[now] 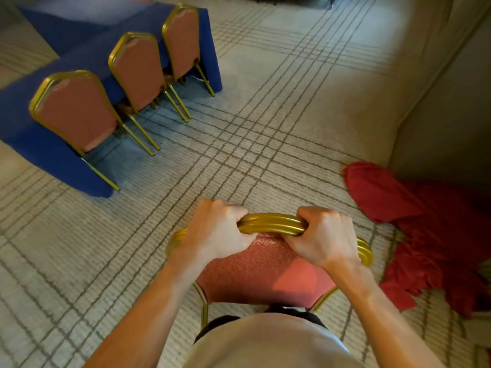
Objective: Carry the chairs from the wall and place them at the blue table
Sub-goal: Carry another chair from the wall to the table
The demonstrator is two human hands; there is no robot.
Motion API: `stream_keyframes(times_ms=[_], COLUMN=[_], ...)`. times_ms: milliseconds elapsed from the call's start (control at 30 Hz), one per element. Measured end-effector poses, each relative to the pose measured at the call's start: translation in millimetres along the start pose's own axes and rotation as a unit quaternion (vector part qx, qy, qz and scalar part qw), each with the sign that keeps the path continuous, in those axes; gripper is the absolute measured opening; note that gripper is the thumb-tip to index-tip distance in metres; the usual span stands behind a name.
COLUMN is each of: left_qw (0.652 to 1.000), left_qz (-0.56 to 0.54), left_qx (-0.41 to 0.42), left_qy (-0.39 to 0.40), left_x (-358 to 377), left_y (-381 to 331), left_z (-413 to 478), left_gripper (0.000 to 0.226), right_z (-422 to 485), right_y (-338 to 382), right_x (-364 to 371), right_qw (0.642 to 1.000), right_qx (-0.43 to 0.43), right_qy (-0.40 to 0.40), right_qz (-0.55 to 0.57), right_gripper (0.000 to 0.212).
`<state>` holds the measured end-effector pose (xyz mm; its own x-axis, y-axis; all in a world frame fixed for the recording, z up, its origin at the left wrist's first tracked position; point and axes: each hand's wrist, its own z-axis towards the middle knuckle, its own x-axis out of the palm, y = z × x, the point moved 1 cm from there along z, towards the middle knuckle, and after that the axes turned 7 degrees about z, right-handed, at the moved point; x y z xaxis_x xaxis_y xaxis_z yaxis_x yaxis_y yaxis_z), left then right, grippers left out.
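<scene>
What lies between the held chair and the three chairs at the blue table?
Only bare patterned carpet separates the held chair from them, in the head view.

The held chair (265,266) has a glossy, ribbed gold metal frame and patterned pink woven upholstery. Smooth matt blue cloth drapes the table (53,155). The carpet (265,128) looks coarse; the red cloth (438,235) lies soft, crumpled.

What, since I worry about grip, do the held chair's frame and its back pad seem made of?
Frame: likely metal tubing with glossy gold paint or anodising; ribbed, with bright highlights. Back pad: woven fabric, matte salmon-red, showing a raised damask-like pattern; the filling is unseen.
</scene>
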<state>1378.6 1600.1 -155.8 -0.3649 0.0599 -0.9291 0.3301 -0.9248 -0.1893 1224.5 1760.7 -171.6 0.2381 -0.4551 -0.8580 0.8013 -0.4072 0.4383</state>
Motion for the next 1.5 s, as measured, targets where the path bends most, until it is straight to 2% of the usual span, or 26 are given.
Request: stream_keyframes(times_ms=[100,233,533,733,1100,1500], left_qw=[1.000,0.999,0.999,0.999,0.999,1.000], left_qz=[0.002,0.012,-0.012,-0.031,-0.034,0.013], left_qx=[-0.015,-0.021,-0.046,-0.033,0.011,-0.021], left_qy=[-0.018,-0.022,-0.023,-0.026,-0.016,0.014], left_x=[-2.6,1.4,56.1,65.8,93.0,166.7], left_y=[13.4,36.6,107.3,175.3,244.1,316.0], left_z=[40.1,94.9,199.6,300.5,469.5,702.6], left_gripper=[0.044,0.047,0.041,0.048,0.045,0.031], right_z=[48.5,113.4,239.5,353.6,516.2,765.1], right_y=[-11.1,-24.2,-66.0,-74.1,-115.5,-235.5], right_x=[-4.0,-3.9,40.1,53.8,66.2,94.4], right_qw=[1.000,0.999,0.998,0.999,0.999,0.999], right_qx=[-0.019,-0.047,-0.063,-0.035,-0.037,-0.042], right_qy=[-0.005,-0.007,0.008,0.021,-0.035,0.017], right_qz=[0.002,-0.003,0.025,0.011,0.018,-0.002], right_gripper=[0.048,0.052,0.043,0.042,0.039,0.041])
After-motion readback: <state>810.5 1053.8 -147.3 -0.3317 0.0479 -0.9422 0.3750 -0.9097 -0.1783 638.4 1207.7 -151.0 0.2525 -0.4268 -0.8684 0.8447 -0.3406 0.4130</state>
